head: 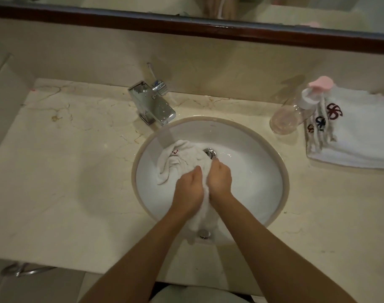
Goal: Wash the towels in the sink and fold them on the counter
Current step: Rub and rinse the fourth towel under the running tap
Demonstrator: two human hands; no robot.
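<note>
The wet towel [182,159] lies in the sink [252,184], under the tap [152,103]. My left hand [190,189] and right hand [219,179] squeeze it between them, fingers curled round the cloth. More towels [357,136] sit folded on the table [66,160], beside a bottle [291,114].

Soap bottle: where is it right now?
In the head view the soap bottle stands on the counter right of the sink, against the left edge of the folded towels.
</note>
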